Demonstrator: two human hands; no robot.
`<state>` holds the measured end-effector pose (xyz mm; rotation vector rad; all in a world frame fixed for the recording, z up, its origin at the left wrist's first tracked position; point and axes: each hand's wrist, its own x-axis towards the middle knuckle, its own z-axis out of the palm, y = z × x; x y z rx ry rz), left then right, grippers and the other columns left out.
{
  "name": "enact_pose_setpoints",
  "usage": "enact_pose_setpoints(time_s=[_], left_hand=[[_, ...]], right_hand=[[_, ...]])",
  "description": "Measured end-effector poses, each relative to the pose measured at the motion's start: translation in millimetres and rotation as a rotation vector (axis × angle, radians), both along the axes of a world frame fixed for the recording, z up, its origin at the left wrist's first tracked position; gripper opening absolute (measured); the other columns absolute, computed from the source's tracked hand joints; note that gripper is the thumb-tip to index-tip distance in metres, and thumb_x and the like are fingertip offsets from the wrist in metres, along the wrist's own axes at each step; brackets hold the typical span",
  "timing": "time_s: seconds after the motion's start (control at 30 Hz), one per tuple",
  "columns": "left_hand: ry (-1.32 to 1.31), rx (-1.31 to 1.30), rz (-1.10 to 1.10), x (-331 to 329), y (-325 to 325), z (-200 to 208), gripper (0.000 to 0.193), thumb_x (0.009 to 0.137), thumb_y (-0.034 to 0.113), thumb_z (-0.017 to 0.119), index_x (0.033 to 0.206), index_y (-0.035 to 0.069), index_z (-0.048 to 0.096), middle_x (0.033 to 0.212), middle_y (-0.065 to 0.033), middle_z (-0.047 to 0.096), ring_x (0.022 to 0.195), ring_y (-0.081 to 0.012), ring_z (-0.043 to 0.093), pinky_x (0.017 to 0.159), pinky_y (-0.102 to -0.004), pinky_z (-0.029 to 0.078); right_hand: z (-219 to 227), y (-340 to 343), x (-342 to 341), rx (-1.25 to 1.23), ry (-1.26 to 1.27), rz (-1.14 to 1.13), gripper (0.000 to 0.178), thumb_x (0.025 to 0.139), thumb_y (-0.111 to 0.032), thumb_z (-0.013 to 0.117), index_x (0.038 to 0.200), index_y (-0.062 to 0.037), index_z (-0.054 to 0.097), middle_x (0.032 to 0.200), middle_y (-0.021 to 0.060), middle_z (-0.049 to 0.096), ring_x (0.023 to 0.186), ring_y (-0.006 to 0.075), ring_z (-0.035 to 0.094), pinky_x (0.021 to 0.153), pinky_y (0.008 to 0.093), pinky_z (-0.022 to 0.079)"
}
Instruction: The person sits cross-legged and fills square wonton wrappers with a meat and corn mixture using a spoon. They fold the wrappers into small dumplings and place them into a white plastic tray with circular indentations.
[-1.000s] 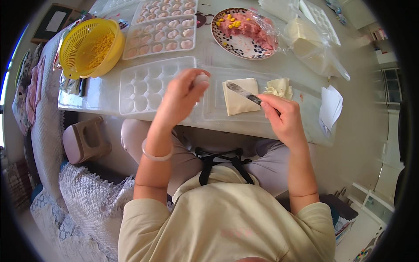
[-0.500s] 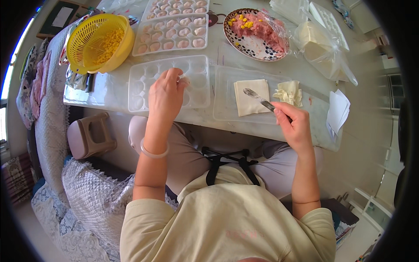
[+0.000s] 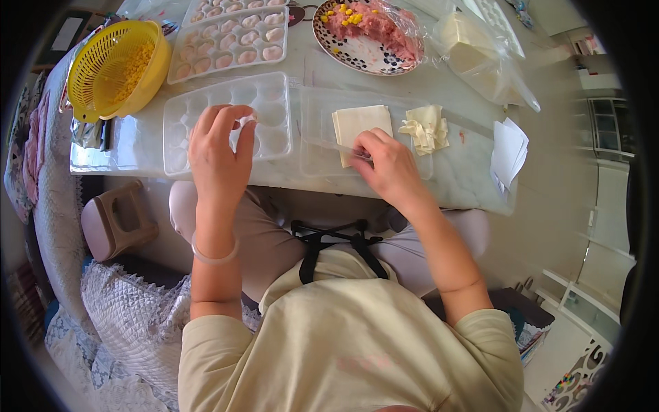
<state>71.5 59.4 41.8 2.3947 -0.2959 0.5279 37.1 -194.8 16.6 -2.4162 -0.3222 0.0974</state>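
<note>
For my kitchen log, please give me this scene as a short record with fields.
Left hand: the left hand is over the near tray, a small pale piece at its fingertips; grip unclear
Right hand: the right hand grips a motion-blurred spreading knife by the wrapper stack
Near tray: the near tray is translucent, with round compartments
Filled tray: the filled tray behind it holds pale pieces
Plate: the patterned plate holds pink mince, yellow kernels on it
Basket: the yellow basket holds yellow kernels

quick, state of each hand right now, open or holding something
Left hand: curled over the clear tray; whether it grips anything cannot be told.
Right hand: closed on a spreading knife, blurred.
</note>
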Motion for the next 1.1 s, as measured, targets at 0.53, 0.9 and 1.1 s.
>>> enact_pose_setpoints(time_s=[0.53,0.9,1.1], left_hand=[[0.302,-0.255,-0.438,-45,-53,-14,0.016,0.078,0.001,0.067,0.094,0.001,0.064,0.089,-0.0119,0.062,0.082,-0.0278,0.061,0.071,-0.0371,0.05],[0.255,-0.113,-0.365,-42,-73,-36,0.012,0.075,0.003,0.069,0.084,0.003,0.059,0.079,-0.0089,0.057,0.079,-0.0298,0.055,0.073,-0.0408,0.048],[0.112,-0.113,-0.338,-41,-75,-36,0.021,0.075,0.003,0.071,0.093,0.002,0.061,0.087,-0.0101,0.06,0.077,-0.0297,0.056,0.068,-0.0388,0.047]], right_hand=[[-9,-5,11,0.218,0.092,-0.083,0.008,0.079,-0.008,0.065,0.083,-0.0009,0.062,0.078,0.0129,0.06,0.067,0.0304,0.06,0.061,0.0374,0.047],[-14,2,10,0.026,-0.157,0.008,0.008,0.08,-0.005,0.068,0.087,-0.0009,0.066,0.079,0.0099,0.061,0.06,0.0189,0.058,0.058,0.0282,0.046],[-12,-10,16,0.323,0.126,-0.097,0.008,0.083,-0.006,0.067,0.084,0.0021,0.065,0.078,0.0036,0.061,0.062,0.009,0.055,0.057,0.0237,0.043]])
